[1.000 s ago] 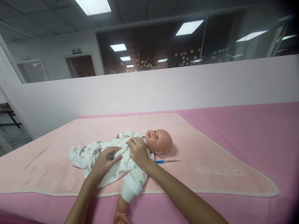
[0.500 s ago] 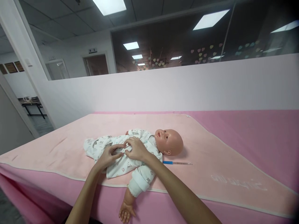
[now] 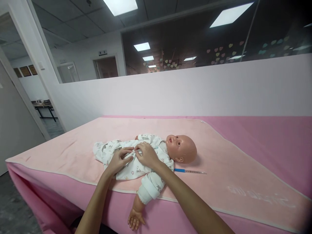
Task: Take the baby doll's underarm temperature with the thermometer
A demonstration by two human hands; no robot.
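Observation:
A baby doll (image 3: 181, 149) lies on its back, head to the right, dressed in a white printed baby shirt (image 3: 133, 171). Over its belly, my left hand (image 3: 120, 161) has its fingers curled in a pinch on the shirt's front. My right hand (image 3: 147, 154) pinches the same front just to the right, close to the left fingertips. Between them runs a narrow white strip of cloth; whether it is a tie or the shirt's edge I cannot tell. The doll's near arm (image 3: 136, 211) hangs over the table's front edge.
A thermometer-like stick with a blue end (image 3: 179, 170) lies beside the doll's head. Under the doll spreads a peach blanket (image 3: 234, 169) on a pink table cover (image 3: 275, 143). A white half-wall (image 3: 195, 91) with glass above stands behind.
The view has turned slightly left, so everything sits further right. My hands stay on the shirt front, and the white strip between them now looks straighter and more stretched.

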